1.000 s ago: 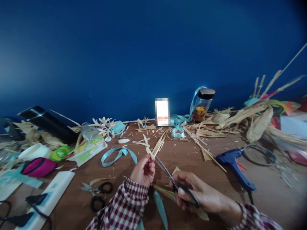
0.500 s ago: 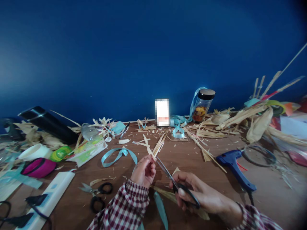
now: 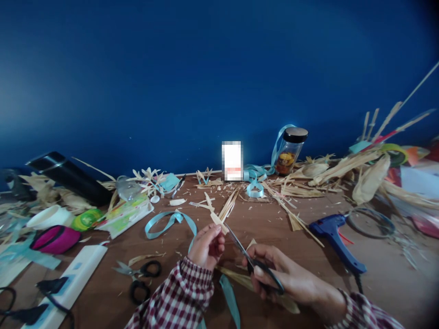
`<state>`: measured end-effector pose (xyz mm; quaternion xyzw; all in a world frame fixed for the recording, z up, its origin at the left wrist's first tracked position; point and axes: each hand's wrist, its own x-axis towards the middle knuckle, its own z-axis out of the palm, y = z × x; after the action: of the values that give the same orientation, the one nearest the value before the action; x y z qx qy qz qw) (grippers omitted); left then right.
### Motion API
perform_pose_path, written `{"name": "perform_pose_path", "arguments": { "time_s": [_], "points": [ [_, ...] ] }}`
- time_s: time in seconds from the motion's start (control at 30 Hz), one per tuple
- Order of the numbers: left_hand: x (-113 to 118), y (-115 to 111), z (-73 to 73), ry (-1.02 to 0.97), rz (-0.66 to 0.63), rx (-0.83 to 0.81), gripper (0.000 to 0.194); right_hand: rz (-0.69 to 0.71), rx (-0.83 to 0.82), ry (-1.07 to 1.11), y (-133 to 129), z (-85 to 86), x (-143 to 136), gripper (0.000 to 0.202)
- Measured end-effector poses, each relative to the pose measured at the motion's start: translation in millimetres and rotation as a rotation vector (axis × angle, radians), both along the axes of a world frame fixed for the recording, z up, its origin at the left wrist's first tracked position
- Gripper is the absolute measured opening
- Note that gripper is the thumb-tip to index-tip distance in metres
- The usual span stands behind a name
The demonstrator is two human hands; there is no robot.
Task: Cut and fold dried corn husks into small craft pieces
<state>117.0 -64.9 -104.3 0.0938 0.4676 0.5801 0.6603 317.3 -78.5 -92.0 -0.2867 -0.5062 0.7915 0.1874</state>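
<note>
Between its fingertips my left hand (image 3: 207, 246) pinches a short pale husk strip (image 3: 218, 221). My right hand (image 3: 279, 274) is closed on the black handles of a pair of scissors (image 3: 240, 246), whose blades point up and left and end beside the strip's lower right end. Behind the strip, a bundle of thin husk strips (image 3: 229, 205) lies on the brown table (image 3: 267, 233). A blue ribbon piece (image 3: 229, 299) and more husk lie below, between my hands.
A second pair of scissors (image 3: 137, 276) and a white power strip (image 3: 73, 278) are at the left. On the right lies a blue glue gun (image 3: 338, 244). A lidded jar (image 3: 290, 153), a black bottle (image 3: 72, 178) and husks line the wall (image 3: 192, 82).
The husk strip in my left hand has shifted slightly and shows more of its width. The scissors have moved a little, their tips now just right of the strip's end.
</note>
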Motion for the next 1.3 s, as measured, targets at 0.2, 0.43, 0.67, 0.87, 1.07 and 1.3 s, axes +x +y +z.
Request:
{"name": "perform_pose_path", "arguments": {
  "time_s": [0.2,0.43,0.67,0.87,1.07,1.3],
  "points": [
    [0.4,0.7,2.6,-0.037,-0.015,0.038,0.016,-0.016,-0.004,0.02,-1.3,-3.3,1.3,0.048],
    [0.8,1.1,3.4,-0.004,0.033,0.043,0.013,-0.031,-0.013,0.029,-0.5,-3.6,1.6,0.047],
    [0.1,-0.4,6.3,-0.014,0.036,0.004,0.019,-0.028,-0.016,0.036,-1.7,-3.0,1.3,0.048],
    [2.3,0.0,8.4,-0.021,0.029,0.014,0.017,-0.035,-0.024,0.056,-1.2,-5.3,2.0,0.044],
    [4.5,0.5,7.9,0.025,0.048,-0.018,0.013,-0.042,-0.016,0.067,-1.1,-5.6,2.1,0.044],
    [6.3,1.8,4.2,0.082,0.092,-0.001,0.007,-0.04,-0.025,0.077,-0.9,-3.8,2.8,0.046]
  ]
}}
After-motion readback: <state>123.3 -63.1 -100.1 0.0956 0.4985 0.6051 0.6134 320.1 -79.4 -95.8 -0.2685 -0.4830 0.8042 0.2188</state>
